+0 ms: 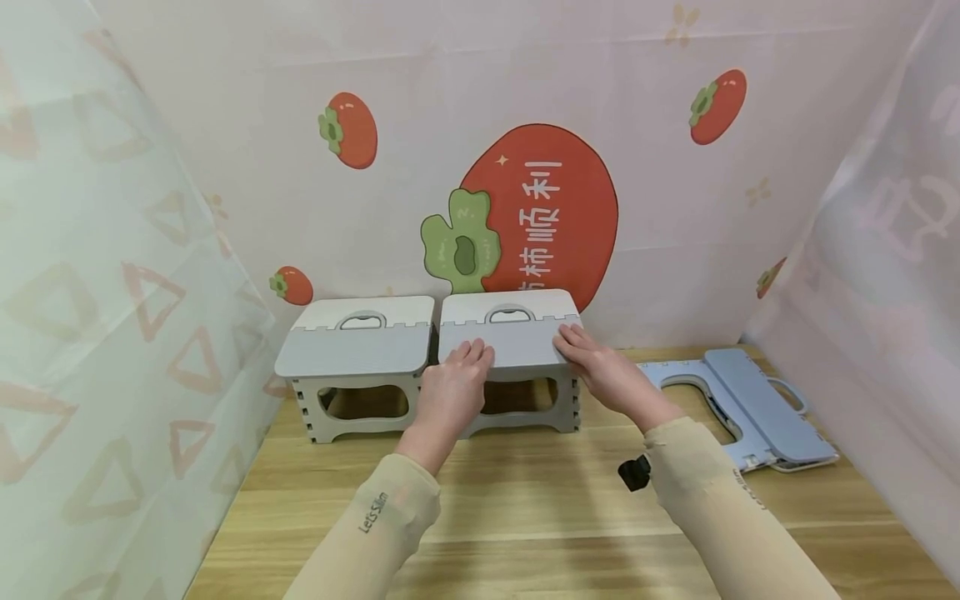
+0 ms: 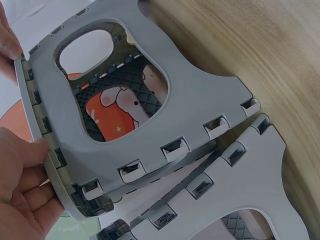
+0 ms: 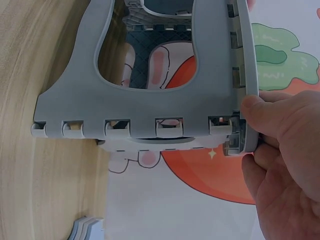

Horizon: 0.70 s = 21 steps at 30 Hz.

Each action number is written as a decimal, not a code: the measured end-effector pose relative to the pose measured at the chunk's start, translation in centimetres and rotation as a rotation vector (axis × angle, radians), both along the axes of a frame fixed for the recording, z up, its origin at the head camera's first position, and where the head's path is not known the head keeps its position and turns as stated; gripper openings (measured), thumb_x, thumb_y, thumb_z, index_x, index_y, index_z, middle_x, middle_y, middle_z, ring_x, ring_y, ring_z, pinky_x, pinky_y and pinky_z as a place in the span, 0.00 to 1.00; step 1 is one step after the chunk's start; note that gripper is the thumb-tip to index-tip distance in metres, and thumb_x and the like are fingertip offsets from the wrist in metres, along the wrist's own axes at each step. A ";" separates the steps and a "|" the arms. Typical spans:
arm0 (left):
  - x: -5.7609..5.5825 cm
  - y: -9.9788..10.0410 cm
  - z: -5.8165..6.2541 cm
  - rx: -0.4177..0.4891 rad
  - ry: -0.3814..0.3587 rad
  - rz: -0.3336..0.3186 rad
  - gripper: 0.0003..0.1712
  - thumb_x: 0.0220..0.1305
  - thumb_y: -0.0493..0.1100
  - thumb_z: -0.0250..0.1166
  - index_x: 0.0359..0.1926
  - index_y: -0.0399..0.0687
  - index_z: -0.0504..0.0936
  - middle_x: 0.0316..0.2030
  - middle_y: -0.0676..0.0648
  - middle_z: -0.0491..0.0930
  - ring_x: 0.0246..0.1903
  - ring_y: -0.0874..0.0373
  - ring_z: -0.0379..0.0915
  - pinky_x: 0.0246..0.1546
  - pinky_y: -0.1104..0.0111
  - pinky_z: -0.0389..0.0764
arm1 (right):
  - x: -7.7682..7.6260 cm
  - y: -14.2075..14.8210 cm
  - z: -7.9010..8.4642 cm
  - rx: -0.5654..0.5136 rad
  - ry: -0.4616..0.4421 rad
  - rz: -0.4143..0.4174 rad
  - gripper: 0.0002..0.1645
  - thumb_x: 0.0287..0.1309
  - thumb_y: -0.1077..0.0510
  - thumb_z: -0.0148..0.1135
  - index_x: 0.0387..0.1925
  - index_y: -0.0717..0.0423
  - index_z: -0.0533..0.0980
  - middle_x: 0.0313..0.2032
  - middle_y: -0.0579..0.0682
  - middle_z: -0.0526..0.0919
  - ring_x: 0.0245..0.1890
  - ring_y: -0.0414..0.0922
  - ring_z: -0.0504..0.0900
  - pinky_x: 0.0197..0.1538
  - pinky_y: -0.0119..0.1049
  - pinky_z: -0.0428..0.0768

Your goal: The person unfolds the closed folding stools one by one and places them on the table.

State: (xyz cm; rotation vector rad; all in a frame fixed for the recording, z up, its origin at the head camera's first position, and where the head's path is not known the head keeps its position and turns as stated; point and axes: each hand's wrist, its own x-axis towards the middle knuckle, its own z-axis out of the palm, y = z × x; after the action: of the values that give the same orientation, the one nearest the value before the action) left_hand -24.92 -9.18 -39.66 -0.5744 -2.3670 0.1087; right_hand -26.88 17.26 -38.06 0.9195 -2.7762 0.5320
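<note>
Standing upright between the hands, the grey-and-white folding step stool [image 1: 502, 340] looks like light, stiff plastic, perhaps slightly slippery on top. The left hand [image 1: 454, 385] and right hand [image 1: 606, 371], partly closed, pinch its front rim [image 3: 251, 65] near either corner, seemingly a sound hold; the carry handle [image 1: 510, 307], ahead between them, probably suits lifting.

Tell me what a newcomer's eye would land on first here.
Probably the big red fruit with white characters, printed on the middle of the backdrop. Just below, the left stool and right stool stand side by side on the wood-grained surface, with the left grip and right grip on the right one's top. The folded blue stool lying at far right likely comes next.
</note>
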 end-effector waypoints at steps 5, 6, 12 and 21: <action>0.2 0.1 0.0 -0.004 -0.008 0.014 0.16 0.60 0.36 0.71 0.51 0.49 0.87 0.52 0.48 0.87 0.47 0.52 0.86 0.19 0.60 0.85 | 0.0 0.0 0.0 -0.003 0.002 -0.006 0.30 0.72 0.67 0.57 0.72 0.62 0.68 0.74 0.62 0.65 0.75 0.60 0.62 0.68 0.59 0.73; 0.2 0.2 0.0 -0.004 -0.009 0.017 0.16 0.60 0.37 0.71 0.51 0.49 0.87 0.52 0.48 0.87 0.48 0.52 0.86 0.20 0.60 0.86 | 0.0 0.0 0.0 -0.005 0.000 -0.008 0.30 0.71 0.67 0.58 0.72 0.62 0.68 0.74 0.62 0.64 0.75 0.60 0.62 0.68 0.59 0.72; 0.3 0.2 0.1 0.003 -0.011 0.012 0.16 0.63 0.40 0.71 0.52 0.47 0.87 0.53 0.47 0.87 0.50 0.51 0.85 0.26 0.58 0.88 | 0.0 0.4 -0.3 -0.058 -0.052 -0.010 0.31 0.73 0.64 0.57 0.74 0.60 0.65 0.76 0.61 0.62 0.77 0.59 0.58 0.71 0.60 0.68; 1.1 0.2 0.4 -0.040 -0.136 0.020 0.28 0.64 0.49 0.73 0.61 0.43 0.81 0.61 0.43 0.81 0.60 0.48 0.79 0.54 0.59 0.85 | 0.7 3.6 -1.2 -0.149 -0.148 -0.047 0.40 0.73 0.59 0.60 0.80 0.56 0.55 0.78 0.60 0.58 0.75 0.60 0.62 0.71 0.60 0.68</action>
State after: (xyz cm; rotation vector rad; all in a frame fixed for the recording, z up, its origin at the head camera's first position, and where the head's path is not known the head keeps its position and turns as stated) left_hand -23.79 -9.02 -39.29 -0.5937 -2.5077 0.1299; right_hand -26.16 20.89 -39.25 0.8116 -2.8315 0.8181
